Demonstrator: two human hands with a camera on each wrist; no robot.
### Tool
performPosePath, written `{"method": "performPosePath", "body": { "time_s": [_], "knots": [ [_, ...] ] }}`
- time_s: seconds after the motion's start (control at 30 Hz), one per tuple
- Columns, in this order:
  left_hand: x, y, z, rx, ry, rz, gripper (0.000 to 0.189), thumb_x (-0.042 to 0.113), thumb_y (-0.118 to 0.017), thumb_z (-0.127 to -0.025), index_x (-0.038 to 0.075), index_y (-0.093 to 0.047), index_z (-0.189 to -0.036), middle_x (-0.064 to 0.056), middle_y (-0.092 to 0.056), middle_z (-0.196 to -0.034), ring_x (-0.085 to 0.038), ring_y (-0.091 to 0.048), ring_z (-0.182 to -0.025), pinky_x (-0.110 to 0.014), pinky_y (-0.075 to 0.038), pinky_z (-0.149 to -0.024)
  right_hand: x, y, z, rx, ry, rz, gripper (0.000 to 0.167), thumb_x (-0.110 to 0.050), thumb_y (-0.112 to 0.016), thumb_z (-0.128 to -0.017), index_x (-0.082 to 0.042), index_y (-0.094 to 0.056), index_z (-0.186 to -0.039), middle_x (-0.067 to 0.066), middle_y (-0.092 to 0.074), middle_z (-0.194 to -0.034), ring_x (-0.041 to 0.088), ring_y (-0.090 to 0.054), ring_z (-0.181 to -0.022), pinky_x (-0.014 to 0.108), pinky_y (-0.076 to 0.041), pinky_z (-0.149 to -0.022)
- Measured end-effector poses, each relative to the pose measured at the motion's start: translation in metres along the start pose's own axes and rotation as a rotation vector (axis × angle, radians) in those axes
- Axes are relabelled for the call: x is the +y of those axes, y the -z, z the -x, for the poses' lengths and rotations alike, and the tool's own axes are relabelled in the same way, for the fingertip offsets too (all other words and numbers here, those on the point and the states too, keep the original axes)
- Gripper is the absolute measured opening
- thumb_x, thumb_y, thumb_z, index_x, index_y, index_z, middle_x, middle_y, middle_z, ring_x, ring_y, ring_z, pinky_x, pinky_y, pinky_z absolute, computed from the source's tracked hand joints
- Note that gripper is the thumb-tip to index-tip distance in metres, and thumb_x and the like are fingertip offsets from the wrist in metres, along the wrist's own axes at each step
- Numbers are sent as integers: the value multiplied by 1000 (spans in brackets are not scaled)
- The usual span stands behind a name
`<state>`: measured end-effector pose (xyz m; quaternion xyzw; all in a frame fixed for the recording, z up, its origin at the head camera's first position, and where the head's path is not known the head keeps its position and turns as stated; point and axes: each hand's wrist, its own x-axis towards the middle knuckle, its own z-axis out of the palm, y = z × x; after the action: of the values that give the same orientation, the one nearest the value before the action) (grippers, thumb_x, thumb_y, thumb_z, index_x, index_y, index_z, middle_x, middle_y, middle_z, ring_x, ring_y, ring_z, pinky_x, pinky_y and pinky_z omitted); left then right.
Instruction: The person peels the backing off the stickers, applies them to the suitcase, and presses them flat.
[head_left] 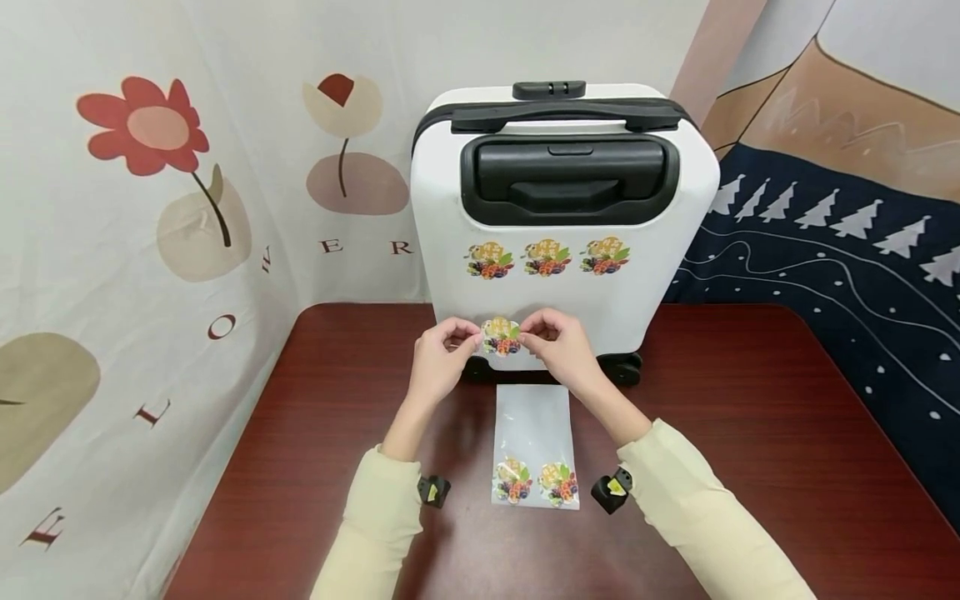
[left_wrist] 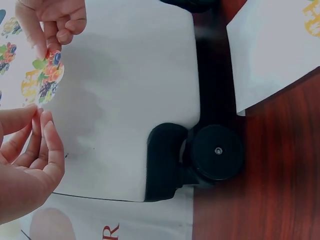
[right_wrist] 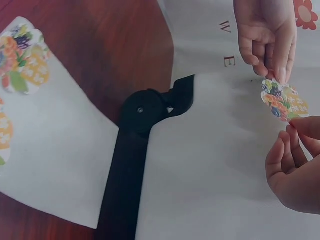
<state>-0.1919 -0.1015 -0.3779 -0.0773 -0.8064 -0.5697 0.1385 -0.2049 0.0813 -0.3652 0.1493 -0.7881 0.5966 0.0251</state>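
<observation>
A fruit-patterned sticker point(head_left: 500, 337) with yellow lettering is stretched between both hands, in front of the lower face of a white suitcase point(head_left: 555, 308). My left hand point(head_left: 441, 360) pinches its left edge between thumb and forefinger. The right hand point(head_left: 561, 346) pinches the opposite edge the same way. Whether the sticker touches the suitcase I cannot tell. Three like stickers point(head_left: 547, 258) sit in a row on the suitcase below its black handle recess point(head_left: 570, 212). On the table lies a pale backing sheet point(head_left: 532, 425) bearing two more stickers point(head_left: 513, 481) at its near end.
The suitcase stands upright at the back of a reddish-brown wooden table point(head_left: 720, 467), on black wheels point(head_left: 621, 369). Behind it hang a white cloth with flowers point(head_left: 360, 250) and a dark blue cloth with trees point(head_left: 840, 250). Each wrist wears a small black camera point(head_left: 611, 490).
</observation>
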Motion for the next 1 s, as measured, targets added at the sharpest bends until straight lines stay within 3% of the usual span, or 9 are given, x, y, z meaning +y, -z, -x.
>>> {"method": "performPosePath", "body": {
  "time_s": [0.37, 0.5, 1.0],
  "knots": [
    [3, -1, -11, 129, -63, 65, 14, 11, -72, -79, 0, -66, -82, -10, -64, -76, -16, -58, -69, -20, -47, -63, -10, -9, -9, 89, 35, 10, 8, -5, -63, -85, 2, -62, -87, 10, -59, -74, 23, -53, -65, 24, -42, -53],
    [5, -1, -13, 174, -82, 60, 15, 13, -73, -77, 0, -66, -81, -9, -64, -74, -16, -57, -68, -19, -46, -61, -13, -13, -10, 141, 61, 33, 9, -5, -66, -83, 2, -62, -86, 11, -60, -76, 17, -53, -66, 23, -42, -55],
    [12, -7, -19, 320, -188, 20, 20, 13, -78, -73, -1, -65, -77, -10, -63, -70, -17, -57, -62, -20, -45, -57, -17, -34, -17, 379, 197, 183, 16, -10, -72, -78, 0, -60, -81, 10, -59, -72, 19, -53, -63, 24, -42, -57]
  ]
}}
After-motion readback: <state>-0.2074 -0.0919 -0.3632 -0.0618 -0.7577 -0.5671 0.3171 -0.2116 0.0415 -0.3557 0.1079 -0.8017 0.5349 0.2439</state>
